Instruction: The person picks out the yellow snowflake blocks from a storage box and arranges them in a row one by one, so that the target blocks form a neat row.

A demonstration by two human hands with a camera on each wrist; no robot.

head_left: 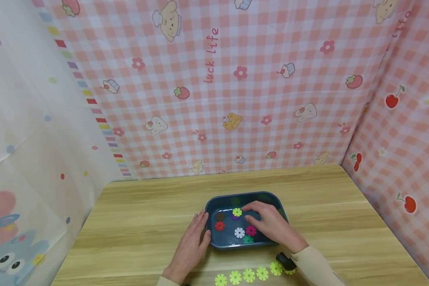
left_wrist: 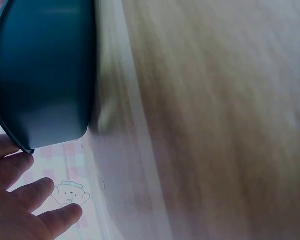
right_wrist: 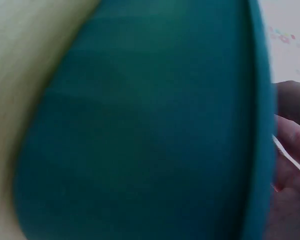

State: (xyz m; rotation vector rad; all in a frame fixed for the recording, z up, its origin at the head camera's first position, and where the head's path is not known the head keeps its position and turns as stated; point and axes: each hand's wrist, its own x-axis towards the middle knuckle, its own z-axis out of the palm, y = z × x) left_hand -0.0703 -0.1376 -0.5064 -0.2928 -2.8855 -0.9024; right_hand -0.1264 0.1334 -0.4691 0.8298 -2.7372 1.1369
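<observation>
A dark blue tray [head_left: 225,244] holds several slotted plastic discs: a yellow-green disc [head_left: 237,212] partly over a purple disc [head_left: 235,217], a brown one [head_left: 219,216], a red one [head_left: 219,226], a white one [head_left: 239,232], a magenta one [head_left: 251,230] and a green one [head_left: 248,239]. Over the tray, my right hand [head_left: 271,224] has its index fingertip at the yellow-green disc's edge, thumb apart from it. My left hand [head_left: 190,244] rests against the tray's left side, fingers extended; the left wrist view shows fingers [left_wrist: 37,192] spread by the rim.
Along the near side of the wooden table [head_left: 146,222] lies a row of yellow-green discs [head_left: 249,275], its right end partly hidden by a black object [head_left: 285,261] at the right wrist. Patterned cloth [head_left: 214,103] stands behind and at both sides.
</observation>
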